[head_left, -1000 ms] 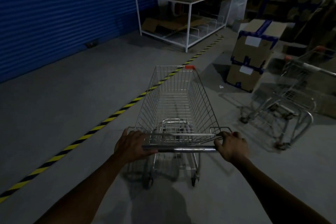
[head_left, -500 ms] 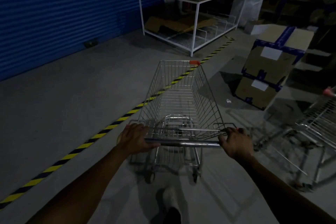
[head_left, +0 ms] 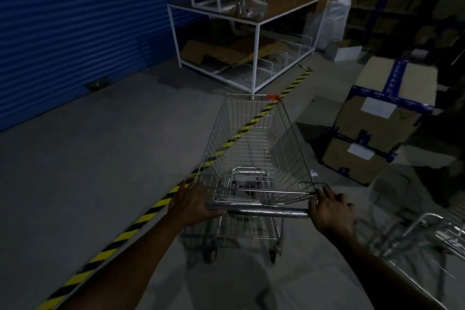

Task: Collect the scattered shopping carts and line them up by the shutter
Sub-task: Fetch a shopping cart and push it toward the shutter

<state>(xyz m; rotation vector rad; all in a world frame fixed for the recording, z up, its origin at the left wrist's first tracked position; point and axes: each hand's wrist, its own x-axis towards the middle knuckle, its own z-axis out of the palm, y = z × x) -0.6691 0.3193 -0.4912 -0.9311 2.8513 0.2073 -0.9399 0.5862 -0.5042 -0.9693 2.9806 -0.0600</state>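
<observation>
as left hand (head_left: 191,205) and right hand (head_left: 329,211) hold cart one (head_left: 251,148) — cart two (head_left: 432,231) stands.

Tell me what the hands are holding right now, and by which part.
Both hands hold the shopping cart by its handle bar: the left hand at the bar's left end, the right hand at its right end.

Left hand (head_left: 192,202) and right hand (head_left: 329,212) hold the shopping cart (head_left: 254,148) by its handle.

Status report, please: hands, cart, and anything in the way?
Gripping cart handle: left hand, right hand. Stands across striped line. Ahead: white table; boxes at right.
</observation>
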